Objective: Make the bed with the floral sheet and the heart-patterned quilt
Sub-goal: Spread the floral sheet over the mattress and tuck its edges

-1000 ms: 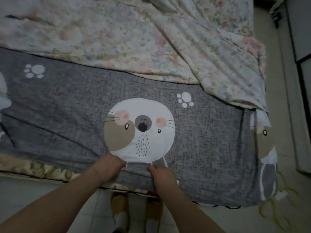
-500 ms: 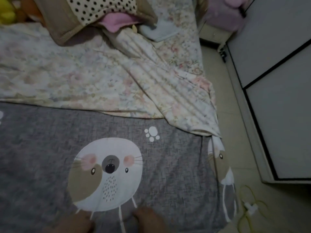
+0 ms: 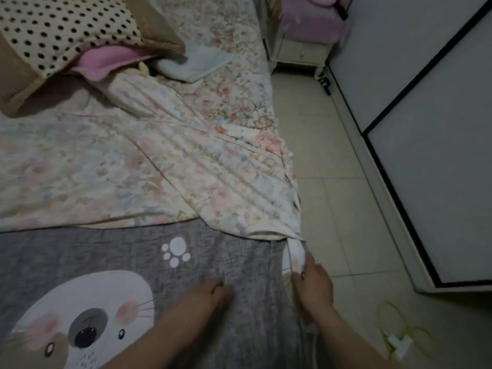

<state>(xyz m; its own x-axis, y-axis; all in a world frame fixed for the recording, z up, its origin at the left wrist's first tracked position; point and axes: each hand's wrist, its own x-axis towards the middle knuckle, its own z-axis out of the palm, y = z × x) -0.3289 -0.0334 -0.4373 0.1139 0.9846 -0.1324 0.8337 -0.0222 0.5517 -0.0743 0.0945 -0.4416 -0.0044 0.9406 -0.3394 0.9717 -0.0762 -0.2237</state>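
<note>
The floral sheet [image 3: 165, 166] lies rumpled across the far part of the bed, one corner hanging over the right edge. A grey cover with a cartoon animal face [image 3: 239, 267] spreads over the near part. My left hand [image 3: 213, 291] rests flat on the grey cover, fingers together. At the bed's right edge my right hand [image 3: 311, 283] grips the grey cover's side just below the floral corner. No heart-patterned quilt is in view.
A polka-dot pillow [image 3: 61, 30], a pink cloth [image 3: 106, 59] and a folded pale blue towel [image 3: 197, 62] lie at the head of the bed. A nightstand [image 3: 300, 51] stands beyond. Tiled floor [image 3: 332, 155] runs along the right, by a wardrobe [image 3: 426, 129]. A yellow cable with plug [image 3: 396, 336] lies near.
My view has swung up and right along the bed. Both hands have moved from the foot edge toward the right side, and my right hand has taken hold of the grey cover's edge.
</note>
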